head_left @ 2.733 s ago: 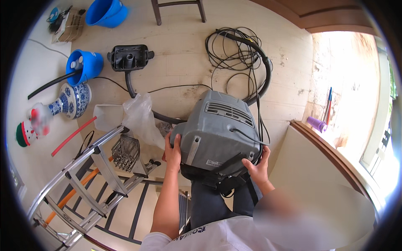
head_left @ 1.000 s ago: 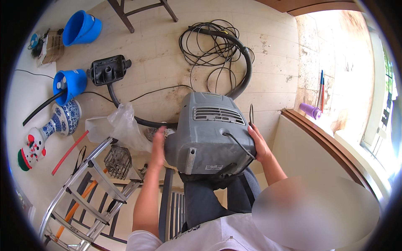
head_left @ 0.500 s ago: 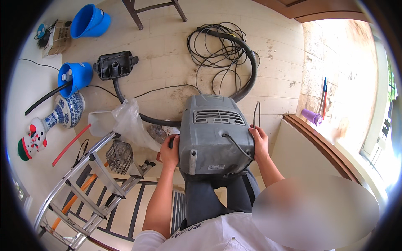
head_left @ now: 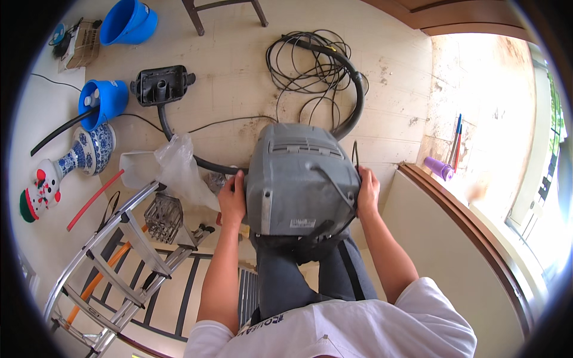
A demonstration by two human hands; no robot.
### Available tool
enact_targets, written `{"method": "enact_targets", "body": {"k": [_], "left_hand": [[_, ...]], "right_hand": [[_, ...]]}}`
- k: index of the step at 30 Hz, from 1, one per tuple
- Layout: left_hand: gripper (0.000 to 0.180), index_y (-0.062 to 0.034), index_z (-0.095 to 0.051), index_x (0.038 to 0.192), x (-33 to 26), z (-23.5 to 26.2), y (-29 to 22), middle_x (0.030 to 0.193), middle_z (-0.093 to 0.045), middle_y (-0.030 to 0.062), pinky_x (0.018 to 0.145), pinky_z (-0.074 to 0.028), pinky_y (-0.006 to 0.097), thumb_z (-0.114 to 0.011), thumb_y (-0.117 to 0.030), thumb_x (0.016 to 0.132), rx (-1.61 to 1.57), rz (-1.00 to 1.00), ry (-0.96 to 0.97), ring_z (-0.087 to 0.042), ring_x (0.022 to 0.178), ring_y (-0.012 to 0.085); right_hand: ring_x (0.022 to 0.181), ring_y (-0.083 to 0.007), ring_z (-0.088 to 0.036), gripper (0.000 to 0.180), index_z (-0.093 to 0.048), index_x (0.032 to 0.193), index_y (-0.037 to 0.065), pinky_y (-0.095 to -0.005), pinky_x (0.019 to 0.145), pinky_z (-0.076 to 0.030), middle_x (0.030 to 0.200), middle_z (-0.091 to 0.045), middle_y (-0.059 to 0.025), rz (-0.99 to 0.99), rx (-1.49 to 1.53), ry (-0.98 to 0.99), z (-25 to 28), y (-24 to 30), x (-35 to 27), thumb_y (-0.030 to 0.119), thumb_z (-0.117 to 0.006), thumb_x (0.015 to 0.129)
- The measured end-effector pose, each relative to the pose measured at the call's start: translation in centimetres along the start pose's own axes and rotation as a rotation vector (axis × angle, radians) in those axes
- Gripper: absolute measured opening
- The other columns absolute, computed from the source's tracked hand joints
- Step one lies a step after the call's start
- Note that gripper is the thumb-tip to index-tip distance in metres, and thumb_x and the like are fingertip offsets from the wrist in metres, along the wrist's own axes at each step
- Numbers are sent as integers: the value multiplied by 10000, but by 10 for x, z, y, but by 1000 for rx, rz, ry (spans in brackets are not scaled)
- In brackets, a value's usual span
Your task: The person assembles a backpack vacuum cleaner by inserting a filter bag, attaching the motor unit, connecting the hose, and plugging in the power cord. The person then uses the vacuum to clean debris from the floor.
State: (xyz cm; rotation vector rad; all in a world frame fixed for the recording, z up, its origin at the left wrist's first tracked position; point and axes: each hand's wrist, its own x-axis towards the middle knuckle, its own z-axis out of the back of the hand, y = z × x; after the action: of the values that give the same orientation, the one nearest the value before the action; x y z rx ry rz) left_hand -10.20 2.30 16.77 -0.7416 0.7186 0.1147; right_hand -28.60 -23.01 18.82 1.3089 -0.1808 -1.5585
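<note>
Frame centre: grey machine housing (head_left: 301,179) on lap | left hand (head_left: 231,200), right hand (head_left: 367,192) clamp opposite sides, steadying it | black hose (head_left: 352,89) coiled upper centre floor.

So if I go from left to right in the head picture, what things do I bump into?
Snowman toy → blue-and-white vase → clear plastic bag → left hand → grey machine housing → right hand → purple bottle

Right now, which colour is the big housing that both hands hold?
Grey; the housing is plain grey plastic with a dark strap, seen best in the head view, between the left hand and right hand.
</note>
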Motion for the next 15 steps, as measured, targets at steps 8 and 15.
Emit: {"method": "enact_targets", "body": {"k": [8, 15], "left_hand": [[449, 35, -635, 1000, -36, -18, 29, 915, -650, 227, 793, -455, 340, -512, -383, 895, -30, 8, -86, -628, 896, 306], [452, 39, -631, 999, -16, -4, 16, 893, -656, 212, 751, -455, 352, -494, -381, 906, -65, -17, -69, -632, 842, 303]], "right_hand": [[904, -341, -564, 424, -582, 1022, -34, -373, 824, -416, 928, -610, -223, 134, -329, -16, 17, -21, -19, 327, -399, 898], [901, -309, -550, 486, -583, 993, -50, -365, 850, -400, 928, -609, -208, 93, -315, -31, 4, -21, -22, 348, -316, 909]]}}
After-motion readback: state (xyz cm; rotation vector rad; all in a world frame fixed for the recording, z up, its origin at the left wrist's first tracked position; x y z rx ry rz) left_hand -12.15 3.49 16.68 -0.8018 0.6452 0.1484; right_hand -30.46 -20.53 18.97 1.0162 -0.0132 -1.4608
